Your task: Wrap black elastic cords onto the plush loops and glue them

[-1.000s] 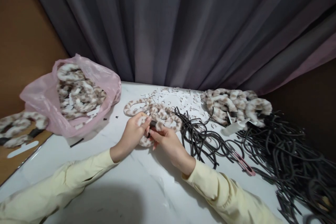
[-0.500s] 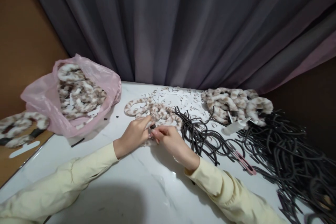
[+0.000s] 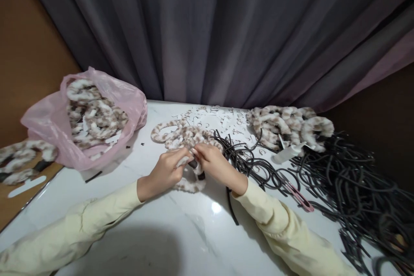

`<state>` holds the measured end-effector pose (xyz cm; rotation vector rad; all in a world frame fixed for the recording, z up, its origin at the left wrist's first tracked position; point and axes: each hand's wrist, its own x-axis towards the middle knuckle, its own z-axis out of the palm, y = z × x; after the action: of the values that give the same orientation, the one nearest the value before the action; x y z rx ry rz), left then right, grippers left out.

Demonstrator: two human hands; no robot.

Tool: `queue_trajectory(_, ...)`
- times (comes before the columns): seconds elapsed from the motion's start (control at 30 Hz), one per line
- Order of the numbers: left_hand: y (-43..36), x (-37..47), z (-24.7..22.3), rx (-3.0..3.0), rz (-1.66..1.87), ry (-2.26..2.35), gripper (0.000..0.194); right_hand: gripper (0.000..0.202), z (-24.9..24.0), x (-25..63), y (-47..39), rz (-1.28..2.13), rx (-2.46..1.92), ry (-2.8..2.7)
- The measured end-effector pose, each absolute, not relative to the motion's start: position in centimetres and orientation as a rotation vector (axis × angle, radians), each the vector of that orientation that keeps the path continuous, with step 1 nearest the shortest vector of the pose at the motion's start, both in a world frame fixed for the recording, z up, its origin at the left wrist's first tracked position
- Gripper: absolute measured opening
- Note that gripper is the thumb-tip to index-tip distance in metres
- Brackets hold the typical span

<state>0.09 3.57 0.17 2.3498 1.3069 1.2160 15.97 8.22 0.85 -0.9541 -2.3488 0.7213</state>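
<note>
My left hand (image 3: 166, 168) is closed, thumb and fingers pinching a fluffy white-and-brown tube (image 3: 190, 186) that curves below my hands above the white table. Fingertip to fingertip with it, my right hand (image 3: 217, 164) is also closed in a pinch at the top of this tube. Dark sections show on the tube between my hands; exactly what each fingertip grips is hidden. Just behind lie more fluffy loops (image 3: 168, 133), partly covered by my fingers. A black cord (image 3: 231, 209) lies below my right wrist.
On the left stands a pink plastic bag (image 3: 136, 112) filled with fluffy loops. To the right are black cords (image 3: 343, 181), pink-handled scissors (image 3: 300, 198), a white bottle (image 3: 286, 154) and a fluffy pile (image 3: 287, 125). Paper scraps (image 3: 223, 118) litter the back; a grey curtain (image 3: 194, 30) hangs behind.
My hands have come closer together, fingertips meeting higher up. The lower curve of the fluffy tube and its dark section now show between them. More of the black cord below my right wrist is visible.
</note>
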Motion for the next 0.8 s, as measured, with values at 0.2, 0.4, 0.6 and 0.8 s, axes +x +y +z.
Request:
queue_trajectory(0.2, 3.4, -0.1, -0.1, 2.458, 1.3, 1.25, 0.027, 0.031, 1.3, 16.5, 9.0, 1.009, -0.87, -2.286)
queue_trajectory(0.4, 3.5, -0.4, -0.7, 2.574, 1.36, 1.212, 0.027, 0.016, 1.3, 16.3, 8.6, 1.099, -0.838, -2.123)
queue_trajectory(0.6, 3.7, -0.8, -1.4, 2.745, 1.414, 1.041, 0.031, 0.014, 0.5, 16.0, 8.6, 1.352, -0.87, -1.911)
queue_trajectory(0.8, 3.9, -0.7, -1.1, 2.82, 1.409, 0.823, 0.035, 0.016, 0.2, 15.8, 8.5, 1.482, -0.867, -1.845)
